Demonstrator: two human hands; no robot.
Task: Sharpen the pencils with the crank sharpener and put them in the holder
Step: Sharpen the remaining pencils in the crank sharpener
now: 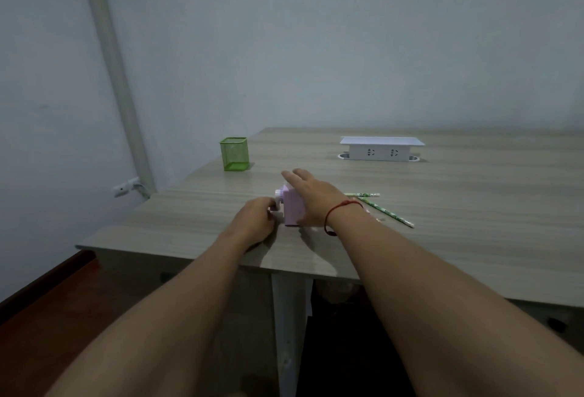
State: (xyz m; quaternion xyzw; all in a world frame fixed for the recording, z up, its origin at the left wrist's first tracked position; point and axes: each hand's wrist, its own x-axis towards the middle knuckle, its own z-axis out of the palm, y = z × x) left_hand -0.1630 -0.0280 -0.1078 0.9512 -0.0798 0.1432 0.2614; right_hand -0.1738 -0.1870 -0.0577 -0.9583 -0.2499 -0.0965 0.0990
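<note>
A pink crank sharpener [292, 210] stands near the front of the wooden table [458, 207]. My right hand [311, 196] lies flat over its top and right side, fingers stretched forward. My left hand [257, 221] is closed around the white crank on the sharpener's left face. Two green patterned pencils lie to the right of my right wrist: one [363, 195] almost level, the other [387, 212] slanting toward the front right. A green mesh pencil holder [234, 154] stands at the table's far left; I see nothing in it.
A white socket box [380, 149] rises from the table at the back centre-right. The table's left edge slants near the holder, with dark floor [63, 295] below. A grey pipe [117, 80] runs down the wall on the left.
</note>
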